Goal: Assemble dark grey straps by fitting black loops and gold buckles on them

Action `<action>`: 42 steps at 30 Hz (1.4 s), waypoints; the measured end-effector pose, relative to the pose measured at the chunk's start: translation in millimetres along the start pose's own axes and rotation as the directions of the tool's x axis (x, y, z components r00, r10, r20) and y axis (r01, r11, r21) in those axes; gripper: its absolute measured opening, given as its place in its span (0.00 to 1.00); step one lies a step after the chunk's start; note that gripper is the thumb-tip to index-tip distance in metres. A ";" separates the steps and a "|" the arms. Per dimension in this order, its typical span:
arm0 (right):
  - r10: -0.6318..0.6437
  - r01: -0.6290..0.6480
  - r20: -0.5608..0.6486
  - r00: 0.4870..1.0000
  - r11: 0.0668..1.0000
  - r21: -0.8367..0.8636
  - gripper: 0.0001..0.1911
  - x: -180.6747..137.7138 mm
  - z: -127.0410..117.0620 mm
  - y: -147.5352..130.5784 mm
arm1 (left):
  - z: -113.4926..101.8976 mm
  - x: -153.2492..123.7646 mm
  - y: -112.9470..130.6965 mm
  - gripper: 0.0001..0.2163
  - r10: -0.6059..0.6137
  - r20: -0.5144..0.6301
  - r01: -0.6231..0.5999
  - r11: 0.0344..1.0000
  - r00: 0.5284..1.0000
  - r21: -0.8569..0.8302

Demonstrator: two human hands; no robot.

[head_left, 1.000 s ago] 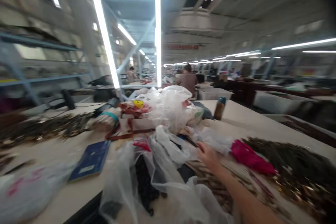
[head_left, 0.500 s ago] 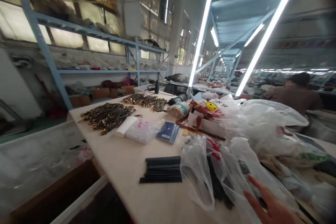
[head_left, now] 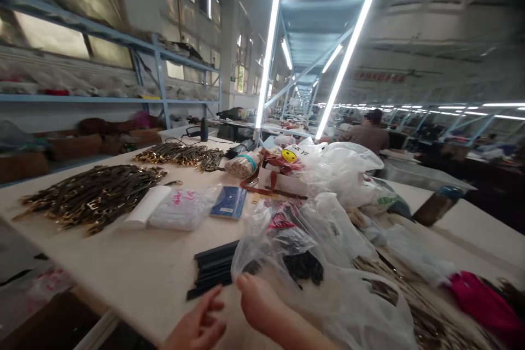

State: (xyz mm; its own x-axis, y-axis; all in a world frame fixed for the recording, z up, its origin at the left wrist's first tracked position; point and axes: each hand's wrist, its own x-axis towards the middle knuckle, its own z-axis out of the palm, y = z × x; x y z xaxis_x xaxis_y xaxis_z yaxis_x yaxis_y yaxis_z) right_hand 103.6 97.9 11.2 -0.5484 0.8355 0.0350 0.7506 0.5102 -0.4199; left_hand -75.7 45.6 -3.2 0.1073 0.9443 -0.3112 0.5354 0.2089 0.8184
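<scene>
My right hand (head_left: 259, 299) is closed, its fingertips at the near left edge of a clear plastic bag (head_left: 283, 246) that holds dark pieces (head_left: 303, 267). To its left, my left hand (head_left: 200, 321) has its fingers apart and holds nothing. Just beyond the left hand, a stack of flat black strips (head_left: 215, 267) lies on the table (head_left: 135, 279), its right end partly covered by the bag.
Bundles of dark straps with gold-coloured buckles (head_left: 94, 197) lie at left. Behind the strips are a wrapped white packet (head_left: 180, 209) and a blue booklet (head_left: 228, 202). White plastic bags (head_left: 340, 161) heap at right, near a magenta cloth (head_left: 484, 303). A person (head_left: 365, 134) sits farther back.
The view has swung right. My left hand has come into view, and my right hand has moved left, from over the bags to the clear bag's edge, its fingers now closed.
</scene>
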 end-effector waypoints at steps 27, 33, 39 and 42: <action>-0.195 0.166 -0.218 0.956 0.975 -0.145 0.20 -52.2 -102.7 -34.0 | 14.8 66.2 169.0 0.07 -0.056 0.506 0.436 0.596 0.861 -0.675; 0.228 -0.263 -0.477 0.849 0.965 -0.007 0.13 -107.3 -121.1 61.8 | -15.8 94.6 197.4 0.07 0.041 0.067 0.022 0.673 0.997 -0.739; 0.695 -0.736 -0.306 0.650 0.676 -0.027 0.13 -123.4 -102.7 189.4 | 37.6 61.2 184.8 0.22 0.095 0.199 0.025 0.851 0.975 -0.524; 0.800 -0.833 -0.241 0.549 0.549 -0.073 0.15 -112.8 -93.4 221.3 | 52.1 56.0 159.3 0.38 0.192 0.067 -0.137 0.865 0.979 -0.483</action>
State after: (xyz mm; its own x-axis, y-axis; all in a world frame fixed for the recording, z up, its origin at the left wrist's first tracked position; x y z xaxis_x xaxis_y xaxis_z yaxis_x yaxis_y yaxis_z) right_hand 366.0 135.7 -1.0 0.3886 0.9162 -0.0981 0.8956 -0.4006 -0.1934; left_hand 59.2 118.5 84.5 0.2636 0.9477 -0.1800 0.0442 0.1746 0.9837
